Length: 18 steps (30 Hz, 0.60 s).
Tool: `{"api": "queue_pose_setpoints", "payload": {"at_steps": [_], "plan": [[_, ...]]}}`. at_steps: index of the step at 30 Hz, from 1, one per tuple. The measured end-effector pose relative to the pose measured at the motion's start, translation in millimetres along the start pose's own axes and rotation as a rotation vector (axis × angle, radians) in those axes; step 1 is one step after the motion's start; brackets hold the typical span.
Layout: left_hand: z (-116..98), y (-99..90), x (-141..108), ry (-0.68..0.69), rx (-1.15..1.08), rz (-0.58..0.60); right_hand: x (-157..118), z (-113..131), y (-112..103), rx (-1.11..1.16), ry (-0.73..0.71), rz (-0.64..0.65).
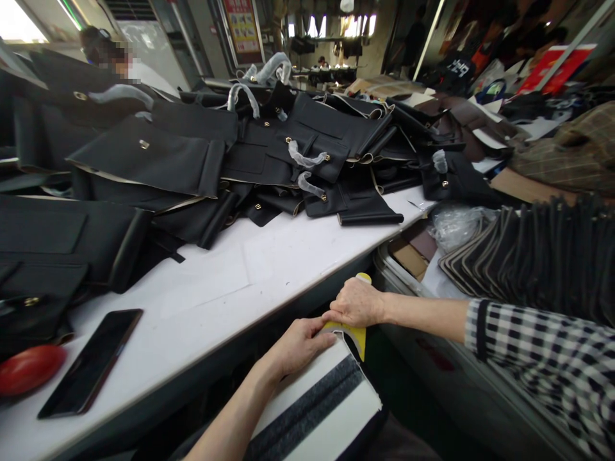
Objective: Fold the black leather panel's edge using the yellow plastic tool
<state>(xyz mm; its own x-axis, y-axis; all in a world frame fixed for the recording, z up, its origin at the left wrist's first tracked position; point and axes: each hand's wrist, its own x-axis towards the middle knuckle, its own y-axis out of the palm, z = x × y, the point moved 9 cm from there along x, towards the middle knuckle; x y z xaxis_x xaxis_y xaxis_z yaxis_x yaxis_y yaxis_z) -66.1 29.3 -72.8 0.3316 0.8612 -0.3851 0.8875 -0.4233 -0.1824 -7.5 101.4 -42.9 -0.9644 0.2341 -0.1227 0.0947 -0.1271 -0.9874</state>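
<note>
My right hand (358, 302) is closed in a fist around a yellow scraper-like tool (356, 336). The tool's rounded end sticks out above the fist, and its flat, wide part shows below, against the corner of a white panel (358, 406) with a broad black stripe. The panel lies tilted below the table edge, close to my body. At its upper edge my left hand (300, 346) grips the panel, thumb on top, its fingertips touching my right hand. The undersides of the left fingers are hidden.
Black leather bag pieces (158, 157) with plastic-wrapped handles are heaped on the white table (230, 275). A phone (91, 365) and a red rounded object (29, 370) lie at left. To the right stands a row of dark panels (533, 256) beside a crumpled plastic bag (456, 227). A person (103, 51) is at back left.
</note>
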Motion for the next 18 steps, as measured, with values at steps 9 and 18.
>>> {"api": "queue_pose_setpoints", "payload": {"at_steps": [9, 18], "plan": [[-4.1, -0.9, -1.6, -0.031, 0.098, -0.034, -1.1, -2.2, 7.7, 0.037, 0.070, 0.074], [-5.5, -2.9, 1.3, 0.010, 0.167, -0.031, -10.4, -5.2, 19.0, 0.092, 0.214, 0.090]]}}
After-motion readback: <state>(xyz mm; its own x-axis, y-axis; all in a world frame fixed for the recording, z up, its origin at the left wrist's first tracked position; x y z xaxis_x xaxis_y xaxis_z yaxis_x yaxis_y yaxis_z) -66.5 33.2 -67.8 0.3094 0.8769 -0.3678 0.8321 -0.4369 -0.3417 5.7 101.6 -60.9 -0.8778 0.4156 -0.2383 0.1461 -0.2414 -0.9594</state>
